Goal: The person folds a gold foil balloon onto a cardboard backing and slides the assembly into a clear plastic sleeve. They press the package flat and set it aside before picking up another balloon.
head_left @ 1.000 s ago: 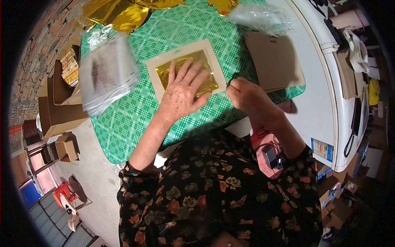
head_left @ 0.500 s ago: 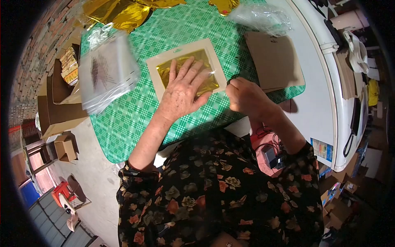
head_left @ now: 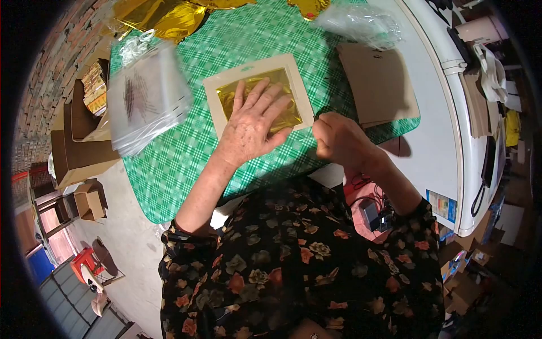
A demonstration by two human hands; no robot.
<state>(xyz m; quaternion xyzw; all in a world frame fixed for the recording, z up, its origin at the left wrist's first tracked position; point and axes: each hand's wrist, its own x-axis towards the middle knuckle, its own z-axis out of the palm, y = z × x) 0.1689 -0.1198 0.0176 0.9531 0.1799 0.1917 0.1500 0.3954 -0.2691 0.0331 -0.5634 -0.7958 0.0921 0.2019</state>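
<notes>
A flat beige card (head_left: 214, 90) with a gold foil square (head_left: 226, 99) in its middle lies on the table, slightly turned. My left hand (head_left: 254, 121) rests flat on the foil with its fingers spread. The palm and fingers cover much of the gold. At the card's right edge is my right hand (head_left: 344, 138), its fingers curled closed. What the closed fingers grip, if anything, is hidden. A clear film seems to lie over the card.
A green checked cloth (head_left: 169, 186) covers the table. To the right lies a stack of beige cards (head_left: 381, 85), with crumpled clear plastic (head_left: 361, 25) behind it. Clear bags (head_left: 149, 96) are at the left. Gold foil (head_left: 164, 20) lies at the back; a cardboard box (head_left: 84, 161) stands beside the table.
The card has shifted slightly to the right. My right hand has moved a little right and down, still closed. My left hand stays flat on the foil.
</notes>
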